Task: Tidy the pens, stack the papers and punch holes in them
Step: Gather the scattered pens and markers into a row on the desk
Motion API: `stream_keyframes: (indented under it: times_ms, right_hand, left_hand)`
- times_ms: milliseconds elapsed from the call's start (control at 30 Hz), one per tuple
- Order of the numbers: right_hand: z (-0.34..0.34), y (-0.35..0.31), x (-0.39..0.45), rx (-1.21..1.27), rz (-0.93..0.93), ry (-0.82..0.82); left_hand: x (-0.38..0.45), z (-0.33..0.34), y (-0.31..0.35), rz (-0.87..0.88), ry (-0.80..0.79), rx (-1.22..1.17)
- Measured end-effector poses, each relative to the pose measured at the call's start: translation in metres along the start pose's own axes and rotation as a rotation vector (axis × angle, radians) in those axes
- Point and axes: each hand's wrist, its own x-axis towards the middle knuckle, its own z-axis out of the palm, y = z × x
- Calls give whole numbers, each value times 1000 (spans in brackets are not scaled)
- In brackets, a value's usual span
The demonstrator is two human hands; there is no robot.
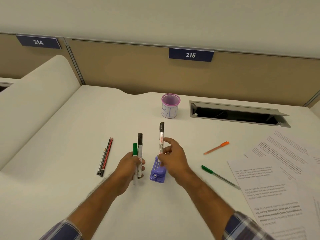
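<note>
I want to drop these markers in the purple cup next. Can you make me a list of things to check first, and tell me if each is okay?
1. Left hand grips the green marker and a black marker: ok.
2. Right hand pinches the other black marker: ok.
3. Purple cup upright, mouth open: ok.
4. Path to the cup free: ok; the hole punch sits below the hands.
5. All caps on: ok.
6. Everything gathered: not ok; the orange pen, green pen and pencils lie on the desk.

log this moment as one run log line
left hand: holds two markers | right hand: pinches black-capped marker | mesh cup: empty | papers: unstacked
</note>
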Motion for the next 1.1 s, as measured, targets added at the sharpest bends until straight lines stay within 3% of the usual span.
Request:
stream_keyframes:
  times_ms: [133,533,1100]
  right_hand:
    - [29,1,-25,4,12,-172]
    - [66,7,-33,67,88,-307]
    - [123,1,-5,187,146,-159]
  left_hand:
    - [-7,1,6,-40,1,-53]
    - [-17,-36,-3,33,-93,78]
    - [-8,-93,6,211,-124,211]
